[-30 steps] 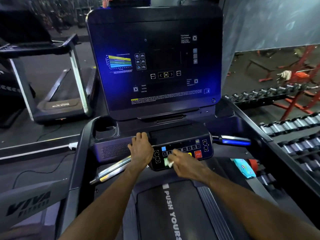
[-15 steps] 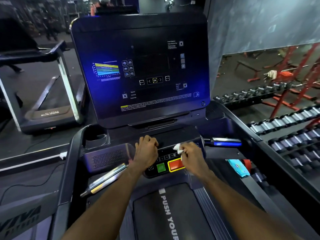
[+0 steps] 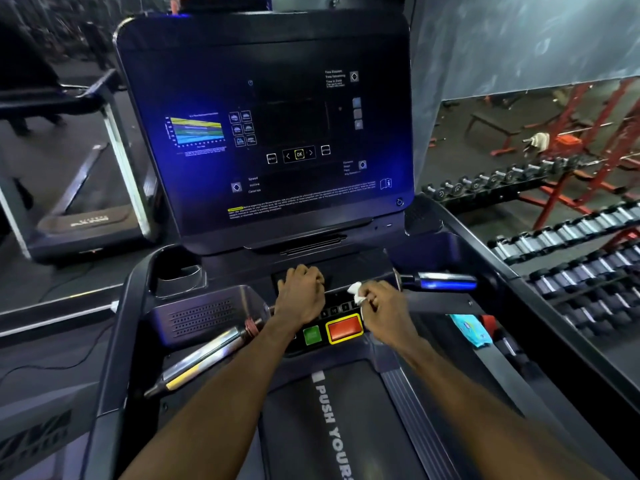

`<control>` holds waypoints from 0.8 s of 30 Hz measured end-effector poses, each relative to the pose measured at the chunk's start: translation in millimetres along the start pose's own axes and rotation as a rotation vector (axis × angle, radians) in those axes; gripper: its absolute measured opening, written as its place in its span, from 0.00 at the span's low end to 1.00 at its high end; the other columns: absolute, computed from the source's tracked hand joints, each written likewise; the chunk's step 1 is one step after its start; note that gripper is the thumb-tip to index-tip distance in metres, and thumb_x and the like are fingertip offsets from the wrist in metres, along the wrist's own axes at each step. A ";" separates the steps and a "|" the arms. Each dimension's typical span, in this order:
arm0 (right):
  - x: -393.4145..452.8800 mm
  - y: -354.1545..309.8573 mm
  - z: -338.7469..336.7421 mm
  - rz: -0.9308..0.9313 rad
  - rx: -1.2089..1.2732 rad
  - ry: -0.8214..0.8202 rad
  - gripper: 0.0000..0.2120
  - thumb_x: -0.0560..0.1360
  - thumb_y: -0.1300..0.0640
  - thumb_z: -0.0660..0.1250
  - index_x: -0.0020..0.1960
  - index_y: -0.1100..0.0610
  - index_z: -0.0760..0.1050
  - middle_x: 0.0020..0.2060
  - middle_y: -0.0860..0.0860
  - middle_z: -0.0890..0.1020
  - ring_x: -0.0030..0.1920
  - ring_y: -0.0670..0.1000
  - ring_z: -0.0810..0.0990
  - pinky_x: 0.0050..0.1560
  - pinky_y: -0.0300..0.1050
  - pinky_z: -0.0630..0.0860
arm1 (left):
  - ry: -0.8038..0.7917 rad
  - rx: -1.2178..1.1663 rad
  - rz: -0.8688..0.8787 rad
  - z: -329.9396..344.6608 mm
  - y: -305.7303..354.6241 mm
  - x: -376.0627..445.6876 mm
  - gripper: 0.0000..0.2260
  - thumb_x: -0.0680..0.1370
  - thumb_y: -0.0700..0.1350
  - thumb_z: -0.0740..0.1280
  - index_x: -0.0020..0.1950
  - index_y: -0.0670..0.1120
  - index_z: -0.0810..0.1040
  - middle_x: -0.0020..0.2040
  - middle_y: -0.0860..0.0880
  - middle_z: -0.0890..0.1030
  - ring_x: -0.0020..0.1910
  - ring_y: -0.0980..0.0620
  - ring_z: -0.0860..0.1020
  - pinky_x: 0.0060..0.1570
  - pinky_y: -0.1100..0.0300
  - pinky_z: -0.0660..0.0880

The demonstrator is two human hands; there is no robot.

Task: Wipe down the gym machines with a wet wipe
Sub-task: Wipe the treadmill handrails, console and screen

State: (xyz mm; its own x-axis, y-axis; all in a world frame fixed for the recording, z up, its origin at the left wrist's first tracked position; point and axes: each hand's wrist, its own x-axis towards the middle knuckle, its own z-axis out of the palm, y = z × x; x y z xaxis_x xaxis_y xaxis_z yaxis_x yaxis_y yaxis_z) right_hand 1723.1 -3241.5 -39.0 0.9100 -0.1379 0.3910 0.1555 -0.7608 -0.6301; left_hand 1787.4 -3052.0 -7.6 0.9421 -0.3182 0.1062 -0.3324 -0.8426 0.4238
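Note:
I stand on a dark treadmill with a large lit screen (image 3: pixel 270 133) and a button panel (image 3: pixel 337 318) below it. My right hand (image 3: pixel 381 308) pinches a crumpled white wet wipe (image 3: pixel 356 293) against the upper right part of the panel, just above the red button (image 3: pixel 344 328). My left hand (image 3: pixel 299 294) rests with curled fingers on the panel's top edge, to the left of the wipe. A green button (image 3: pixel 311 335) shows between my wrists.
Chrome handlebars stick out left (image 3: pixel 204 358) and right (image 3: pixel 446 282) of the panel. A cup holder (image 3: pixel 180 275) sits at the left. A light blue wipes packet (image 3: pixel 471 329) lies on the right side rail. Dumbbell racks (image 3: pixel 571 258) line the right; another treadmill (image 3: pixel 86 188) stands left.
My right hand has carried the wipe from the lower left of the button panel up and to the right. My left hand has stayed on the panel's top edge.

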 end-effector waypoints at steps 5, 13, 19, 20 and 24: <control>28.7 19.1 -20.8 0.012 -0.088 0.056 0.09 0.70 0.69 0.66 0.43 0.56 0.77 0.36 0.52 0.76 0.37 0.53 0.75 0.41 0.48 0.74 | -0.016 0.007 -0.011 0.3 -0.5 4.4 0.09 0.80 0.47 0.59 0.56 0.47 0.75 0.58 0.46 0.74 0.58 0.45 0.70 0.58 0.44 0.69; -3.0 39.5 -30.7 -0.033 -0.226 -0.035 0.05 0.68 0.63 0.62 0.42 0.56 0.74 0.39 0.49 0.70 0.36 0.50 0.70 0.36 0.47 0.72 | -0.021 0.056 -0.003 3.3 -0.2 3.8 0.10 0.81 0.48 0.58 0.57 0.47 0.73 0.58 0.46 0.73 0.58 0.45 0.69 0.58 0.45 0.69; 26.4 25.4 -40.5 0.007 -0.309 -0.064 0.06 0.70 0.64 0.66 0.44 0.56 0.75 0.40 0.51 0.73 0.36 0.54 0.74 0.36 0.44 0.68 | -0.044 0.110 -0.013 1.7 2.8 1.9 0.12 0.81 0.49 0.57 0.61 0.46 0.71 0.60 0.44 0.71 0.58 0.44 0.69 0.58 0.44 0.69; 14.9 27.4 -38.7 0.017 -0.300 -0.069 0.05 0.69 0.64 0.65 0.44 0.56 0.75 0.40 0.51 0.73 0.36 0.54 0.74 0.36 0.45 0.69 | -0.038 0.110 -0.009 2.2 2.0 1.1 0.12 0.81 0.49 0.57 0.60 0.46 0.71 0.60 0.44 0.71 0.58 0.44 0.69 0.58 0.45 0.69; -28.0 26.4 -20.8 0.172 -0.194 -0.042 0.06 0.68 0.63 0.65 0.41 0.53 0.74 0.38 0.48 0.74 0.36 0.53 0.74 0.37 0.45 0.71 | -0.017 0.100 -0.013 1.9 2.4 -0.3 0.12 0.81 0.48 0.57 0.61 0.45 0.72 0.60 0.44 0.72 0.59 0.43 0.69 0.58 0.45 0.69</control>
State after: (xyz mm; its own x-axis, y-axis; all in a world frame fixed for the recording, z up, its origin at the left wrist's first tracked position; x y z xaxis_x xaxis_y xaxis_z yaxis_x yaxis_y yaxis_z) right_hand 1693.7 -3270.9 -52.7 0.9326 -0.2518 0.2585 -0.0755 -0.8367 -0.5425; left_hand 1786.3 -3054.8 -8.3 0.9456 -0.3137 0.0859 -0.3241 -0.8855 0.3329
